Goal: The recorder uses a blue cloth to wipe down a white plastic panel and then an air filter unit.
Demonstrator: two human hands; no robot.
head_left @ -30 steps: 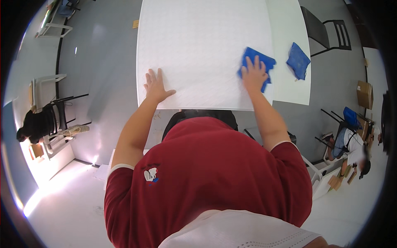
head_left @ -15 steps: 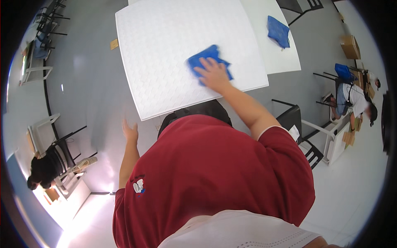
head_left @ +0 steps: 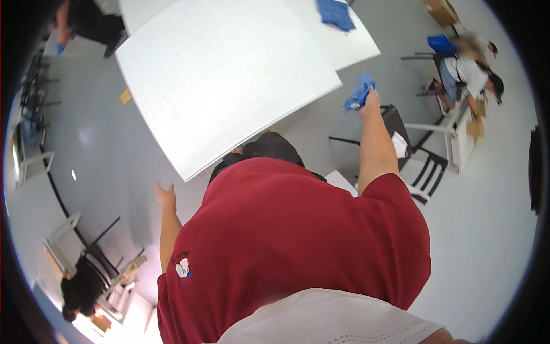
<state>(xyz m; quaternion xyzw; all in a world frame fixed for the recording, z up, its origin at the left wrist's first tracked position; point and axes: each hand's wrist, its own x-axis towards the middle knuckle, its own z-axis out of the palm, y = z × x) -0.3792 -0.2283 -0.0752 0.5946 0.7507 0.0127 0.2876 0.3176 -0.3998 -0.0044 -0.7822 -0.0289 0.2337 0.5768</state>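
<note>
Currently, right hand [head_left: 371, 102]: closed, gripping a bunched blue cloth [head_left: 360, 93].
Held cloth: clear of the white surface [head_left: 229, 86], just beside its right corner.
Left hand [head_left: 166, 197]: fingers part-spread, nothing visible in it, near the surface's closest corner.
Second blue cloth [head_left: 336, 15]: lying on the white table [head_left: 362, 50] beyond.

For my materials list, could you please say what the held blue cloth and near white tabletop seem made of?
Held blue cloth: matte, soft fabric, since it bunches into folds in the right hand; fibre unclear. Near white tabletop: perhaps low-sheen laminate or plastic, judging by its even face and crisp edge.
</note>
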